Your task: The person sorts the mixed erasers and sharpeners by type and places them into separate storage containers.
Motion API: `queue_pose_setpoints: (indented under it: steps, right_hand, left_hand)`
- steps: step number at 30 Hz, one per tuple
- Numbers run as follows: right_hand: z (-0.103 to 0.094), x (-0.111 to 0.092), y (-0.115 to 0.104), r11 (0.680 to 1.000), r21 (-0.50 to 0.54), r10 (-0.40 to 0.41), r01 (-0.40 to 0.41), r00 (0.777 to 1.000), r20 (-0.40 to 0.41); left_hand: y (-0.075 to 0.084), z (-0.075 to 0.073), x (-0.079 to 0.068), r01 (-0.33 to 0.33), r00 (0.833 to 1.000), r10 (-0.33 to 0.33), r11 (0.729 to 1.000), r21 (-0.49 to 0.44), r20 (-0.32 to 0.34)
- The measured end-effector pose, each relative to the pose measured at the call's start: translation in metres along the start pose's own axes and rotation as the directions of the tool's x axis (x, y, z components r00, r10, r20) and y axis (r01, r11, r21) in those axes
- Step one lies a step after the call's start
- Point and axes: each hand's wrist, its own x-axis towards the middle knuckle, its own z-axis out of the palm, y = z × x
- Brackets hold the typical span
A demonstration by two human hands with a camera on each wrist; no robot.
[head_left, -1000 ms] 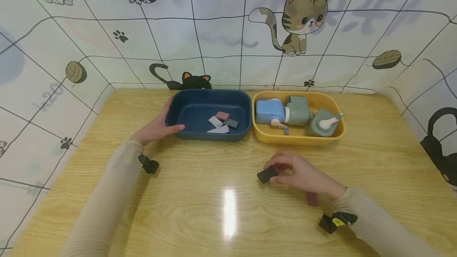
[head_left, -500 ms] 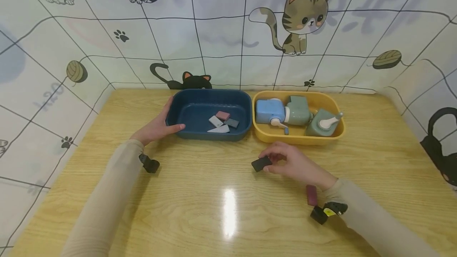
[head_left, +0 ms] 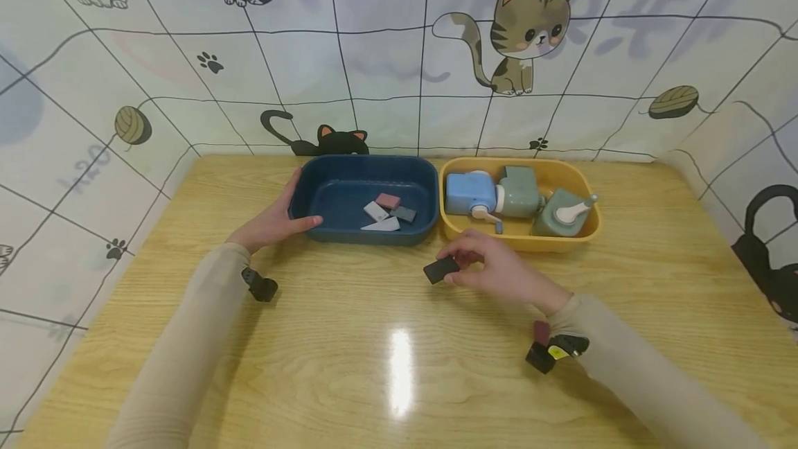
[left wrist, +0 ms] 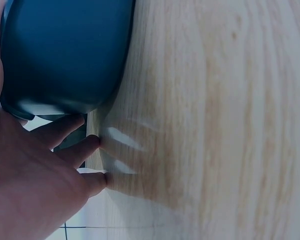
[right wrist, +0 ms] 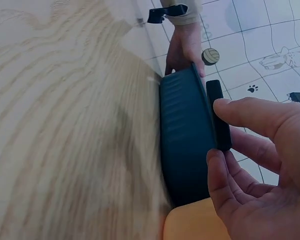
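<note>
Between thumb and fingertips, my right hand (head_left: 499, 270) pinches a black rectangular eraser (head_left: 440, 269). It is over the table just in front of the gap between two bins; the right wrist view shows the eraser (right wrist: 219, 116) edge-on. My left hand (head_left: 268, 226) holds the left end of the navy-blue bin (head_left: 368, 235), its thumb over the rim and its fingers along the outer wall. Inside that bin lie a pink eraser (head_left: 388, 201), a white eraser (head_left: 376, 211), a grey eraser (head_left: 403, 214) and a white wedge-shaped piece (head_left: 382, 225).
Against the blue bin's right side stands a yellow bin (head_left: 517, 243). It holds a blue crank pencil sharpener (head_left: 467, 192) and green sharpener-like items (head_left: 521, 192). A maroon eraser (head_left: 541, 331) lies on the wooden table (head_left: 324, 338), partly behind the right wrist camera. A cat-print curtain (head_left: 386, 54) hangs behind.
My right hand has carried the black eraser left and away from me toward the bins, and the maroon eraser is less covered by the hand. The left hand stays on the blue bin.
</note>
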Motion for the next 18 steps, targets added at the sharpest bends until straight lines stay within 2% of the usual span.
queue_pose_setpoints:
  steps: [4,6,9,18]
  right_hand:
    - [-0.001,0.007,-0.007,1.0,-0.018,-0.016,0.016,1.0,0.008]
    - [-0.001,0.009,-0.01,0.999,-0.026,-0.019,0.019,1.0,0.011]
    - [-0.001,0.012,-0.013,0.999,-0.021,-0.037,0.037,0.999,0.005]
    - [-0.007,0.026,-0.018,0.996,-0.028,-0.081,0.08,0.997,-0.019]
  left_hand:
    - [-0.001,0.0,0.001,-0.005,1.0,0.005,1.0,-0.01,-0.005]
    - [-0.012,0.001,0.006,-0.017,1.0,0.017,1.0,-0.003,-0.016]
    - [-0.01,0.0,0.006,-0.016,1.0,0.016,1.0,-0.006,-0.013]
    - [0.027,0.0,-0.014,-0.003,1.0,0.003,1.0,-0.02,0.012]
